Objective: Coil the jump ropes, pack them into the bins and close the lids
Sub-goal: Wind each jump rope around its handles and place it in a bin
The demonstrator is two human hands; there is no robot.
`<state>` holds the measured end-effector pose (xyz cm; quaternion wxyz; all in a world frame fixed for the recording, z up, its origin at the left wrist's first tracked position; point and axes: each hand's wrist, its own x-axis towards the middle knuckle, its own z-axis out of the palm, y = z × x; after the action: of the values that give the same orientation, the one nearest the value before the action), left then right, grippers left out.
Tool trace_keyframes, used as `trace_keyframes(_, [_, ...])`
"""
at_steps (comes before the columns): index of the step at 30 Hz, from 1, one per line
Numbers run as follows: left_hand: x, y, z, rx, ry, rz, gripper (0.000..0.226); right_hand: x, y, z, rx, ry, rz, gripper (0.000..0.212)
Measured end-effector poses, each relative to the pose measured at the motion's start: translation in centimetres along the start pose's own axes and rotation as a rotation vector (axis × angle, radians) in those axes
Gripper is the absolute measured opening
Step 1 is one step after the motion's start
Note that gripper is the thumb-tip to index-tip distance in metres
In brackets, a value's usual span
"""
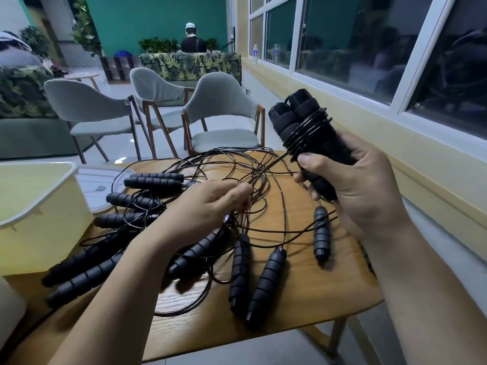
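My right hand grips a pair of black foam jump-rope handles held side by side and tilted up, with several turns of thin black cord wound around them. The free cord runs down to my left hand, which pinches it above the table. Several more black handles and a tangle of loose cords lie spread on the wooden table. An open pale yellow bin stands at the left, and its white lid lies behind it.
Three grey chairs stand beyond the table's far edge. A wall with windows runs along the right. A person sits far back, facing away. A white object shows at the lower left edge.
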<state>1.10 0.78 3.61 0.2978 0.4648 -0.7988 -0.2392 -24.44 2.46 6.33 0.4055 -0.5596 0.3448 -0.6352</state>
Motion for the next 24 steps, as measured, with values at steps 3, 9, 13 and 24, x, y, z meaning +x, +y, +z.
trace_keyframes(3, [0.0, -0.8, -0.5, -0.108, 0.044, -0.055, 0.050, 0.2, 0.2, -0.5, -0.006, 0.013, -0.022, 0.039])
trace_keyframes(9, [-0.1, -2.0, -1.5, -0.182, 0.067, -0.008, 0.039, 0.3, 0.2, -0.9, -0.017, 0.042, -0.048, 0.038])
trace_keyframes(13, [0.0, -2.4, -1.6, -0.046, 0.190, -0.035, 0.034, 0.4, -0.3, -1.2, 0.002, 0.081, -0.076, 0.035])
trace_keyframes(24, [0.6, -5.5, -2.8, 0.351, 0.538, -0.313, 0.045, 0.5, -0.7, -1.8, 0.000, 0.121, -0.126, 0.042])
